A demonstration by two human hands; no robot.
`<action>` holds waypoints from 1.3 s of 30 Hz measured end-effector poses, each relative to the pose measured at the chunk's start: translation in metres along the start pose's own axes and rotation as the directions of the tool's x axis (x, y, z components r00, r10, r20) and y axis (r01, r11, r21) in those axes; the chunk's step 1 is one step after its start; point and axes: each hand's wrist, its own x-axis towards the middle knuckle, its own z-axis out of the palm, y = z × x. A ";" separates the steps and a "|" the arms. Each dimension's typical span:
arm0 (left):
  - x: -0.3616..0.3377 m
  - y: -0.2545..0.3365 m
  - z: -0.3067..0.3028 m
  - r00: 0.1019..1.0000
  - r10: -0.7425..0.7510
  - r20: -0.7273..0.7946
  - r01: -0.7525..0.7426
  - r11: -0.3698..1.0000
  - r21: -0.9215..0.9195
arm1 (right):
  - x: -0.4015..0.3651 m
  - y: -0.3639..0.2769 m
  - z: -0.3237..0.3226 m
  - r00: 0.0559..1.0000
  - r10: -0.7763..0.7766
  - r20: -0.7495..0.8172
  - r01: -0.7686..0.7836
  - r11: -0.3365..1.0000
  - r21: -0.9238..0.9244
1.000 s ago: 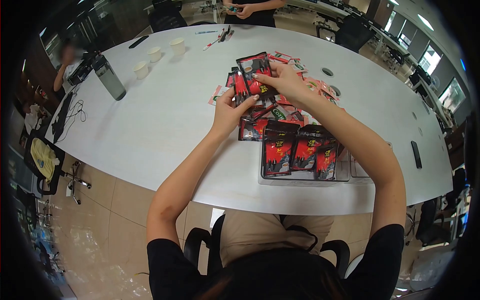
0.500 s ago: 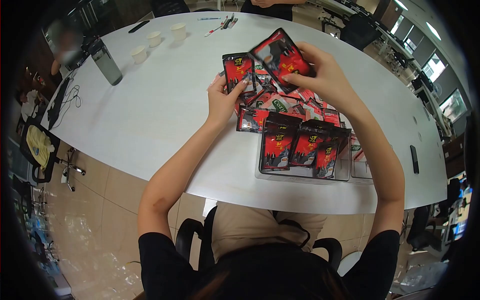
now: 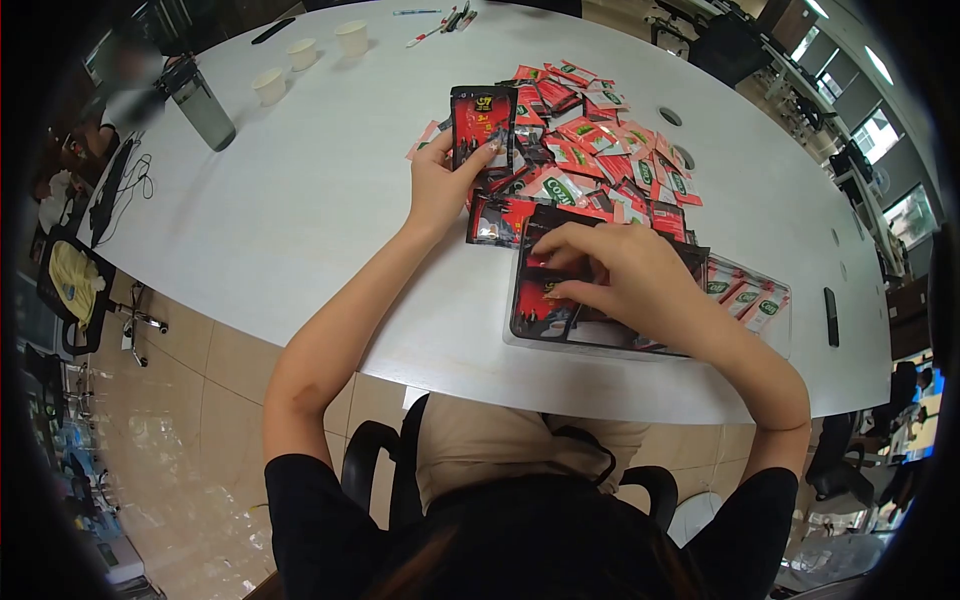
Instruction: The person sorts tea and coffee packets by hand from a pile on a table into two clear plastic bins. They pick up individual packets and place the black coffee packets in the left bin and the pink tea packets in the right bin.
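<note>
My left hand (image 3: 440, 185) is closed on a black-and-red G7 coffee sachet (image 3: 482, 115), held upright at the near left edge of the sachet pile. A second edge shows behind it, so it may be more than one. My right hand (image 3: 625, 280) is over the clear plastic box (image 3: 600, 346), thumb and forefinger apart against the coffee sachets (image 3: 540, 315) standing in its left compartment. It hides much of that compartment. Smaller red-and-white Cozy sachets (image 3: 745, 300) lie in the right compartment. Beyond the box spreads a loose pile of Cozy sachets (image 3: 600, 140) mixed with coffee sachets.
On the white table (image 3: 300, 230) stand a grey bottle (image 3: 205, 115) and paper cups (image 3: 352, 38) at the far left. Several pens (image 3: 455, 22) lie at the back. A dark phone-like object (image 3: 831, 316) is at the right, and a cable (image 3: 140, 180) at the left.
My right hand has come down from above the pile to the box; the coffee sachet it held no longer shows in the air. My left hand keeps its sachet. The view has shifted slightly.
</note>
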 end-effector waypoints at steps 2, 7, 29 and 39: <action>0.001 0.001 -0.001 1.000 0.005 -0.002 -0.005 1.000 0.008 | 0.001 -0.003 0.002 0.942 -0.215 -0.259 0.151 0.957 -0.246; 0.000 0.001 0.001 1.000 0.017 0.005 -0.017 1.000 -0.026 | -0.015 -0.006 -0.001 0.964 -0.242 -0.114 0.225 0.964 -0.143; -0.001 0.002 0.002 0.998 0.053 0.043 -0.052 0.998 -0.024 | -0.028 0.003 0.033 0.979 -0.102 0.177 0.139 0.968 -0.207; -0.007 0.011 -0.001 0.824 0.543 0.159 -0.540 0.671 0.508 | 0.011 -0.013 -0.012 0.960 -0.055 -0.273 0.094 0.987 0.132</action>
